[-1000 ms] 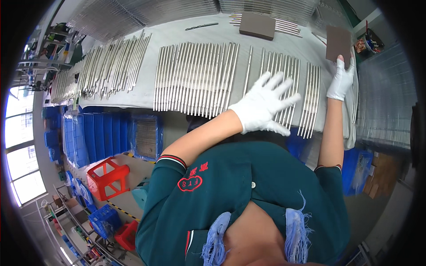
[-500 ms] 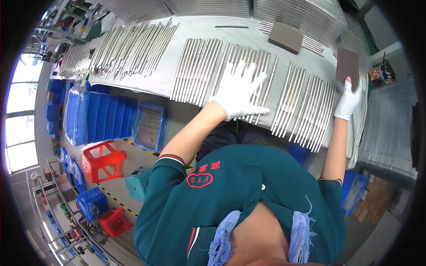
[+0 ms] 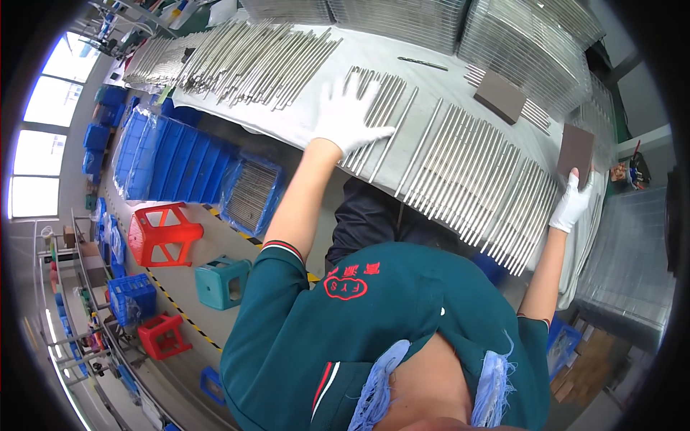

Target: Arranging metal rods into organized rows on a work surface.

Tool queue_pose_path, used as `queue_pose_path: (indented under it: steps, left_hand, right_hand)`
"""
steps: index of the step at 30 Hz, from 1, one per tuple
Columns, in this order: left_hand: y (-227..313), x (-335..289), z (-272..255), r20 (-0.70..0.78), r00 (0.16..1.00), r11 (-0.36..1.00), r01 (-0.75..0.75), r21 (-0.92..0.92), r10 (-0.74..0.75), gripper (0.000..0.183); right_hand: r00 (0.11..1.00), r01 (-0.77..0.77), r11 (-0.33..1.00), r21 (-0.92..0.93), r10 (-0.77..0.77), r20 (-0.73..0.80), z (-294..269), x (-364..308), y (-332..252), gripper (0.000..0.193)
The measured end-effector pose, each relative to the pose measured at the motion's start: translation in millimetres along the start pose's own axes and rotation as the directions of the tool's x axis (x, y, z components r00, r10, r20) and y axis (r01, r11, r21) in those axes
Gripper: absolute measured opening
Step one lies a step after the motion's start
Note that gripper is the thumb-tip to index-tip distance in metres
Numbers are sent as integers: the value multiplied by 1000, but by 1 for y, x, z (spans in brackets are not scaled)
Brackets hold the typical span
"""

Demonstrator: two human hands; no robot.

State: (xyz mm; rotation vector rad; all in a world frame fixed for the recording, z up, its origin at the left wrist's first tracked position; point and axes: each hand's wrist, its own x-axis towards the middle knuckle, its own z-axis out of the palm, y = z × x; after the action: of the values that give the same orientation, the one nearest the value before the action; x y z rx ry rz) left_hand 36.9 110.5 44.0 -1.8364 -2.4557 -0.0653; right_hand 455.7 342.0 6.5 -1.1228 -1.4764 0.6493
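Note:
Silver metal rods (image 3: 467,169) lie side by side in a long row on the cloth-covered table (image 3: 316,93). My left hand (image 3: 346,118), in a white glove, is spread flat over the left end of a smaller group of rods (image 3: 384,97), hiding part of them. Two single rods lie apart between that group and the longer row. In my white-gloved right hand (image 3: 572,207) is a flat brown block (image 3: 576,152), gripped at its near end at the table's right side. A similar brown block (image 3: 499,97) rests on more rods at the back.
A large heap of rods (image 3: 259,61) covers the table's left part. A dark drill bit (image 3: 422,64) lies toward the back. Clear plastic trays (image 3: 525,57) are stacked along the far edge. Blue crates (image 3: 176,154) and a red stool (image 3: 164,233) stand at left.
My left hand has shifted left along the row. Rods that were in separate groups now lie closer together in a longer row at right. The whole view has turned somewhat; my right hand keeps the block.

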Motion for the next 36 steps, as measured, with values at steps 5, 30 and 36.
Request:
queue_pose_path:
  steps: [5, 30, 36]
  left_hand:
    - [-14, 0, 10, 134, 991, 996, 28, -83, -16, 99]
    - [-4, 11, 19, 101, 993, -489, 56, -870, -68, 115]
    - [3, 10, 19, 99, 995, -460, 75, -885, -28, 109]
  right_hand:
    - [1000, 30, 1000, 8, -30, 1, 3, -2, 0, 51]
    - [962, -27, 999, 42, 15, 271, 23, -24, -37, 69]
    - [928, -256, 942, 217, 177, 327, 26, -19, -35, 71]
